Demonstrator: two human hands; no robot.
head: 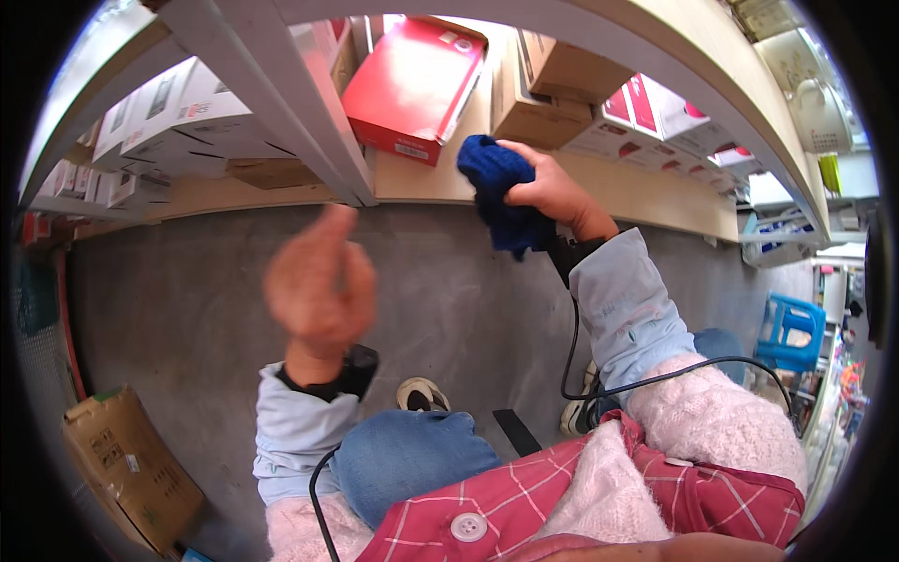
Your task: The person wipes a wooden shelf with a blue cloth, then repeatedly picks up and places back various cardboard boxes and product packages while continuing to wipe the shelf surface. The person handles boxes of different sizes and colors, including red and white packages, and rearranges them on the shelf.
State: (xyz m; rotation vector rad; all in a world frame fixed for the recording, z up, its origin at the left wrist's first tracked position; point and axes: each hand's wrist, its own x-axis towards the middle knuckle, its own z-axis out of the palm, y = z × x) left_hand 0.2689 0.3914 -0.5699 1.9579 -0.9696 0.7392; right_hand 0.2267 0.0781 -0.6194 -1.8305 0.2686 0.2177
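Note:
A dark blue cloth [495, 186] is bunched in my right hand [555, 186], just in front of the lower shelf board [414, 179]. A red box [418, 88] lies on that board, beyond the cloth and to its left. My left hand [319, 281] is raised over the grey floor, left of the cloth and near a white shelf upright [316, 126]. It is blurred by motion; I see no object in it, and how far its fingers are closed is unclear.
Brown cardboard boxes [544, 105] and white-and-pink boxes [653, 119] fill the shelf's right side; white boxes [189, 116] fill the left. A cardboard carton [130, 471] stands on the floor at left, a blue plastic stool [790, 330] at right. Black cables [572, 351] run along both arms.

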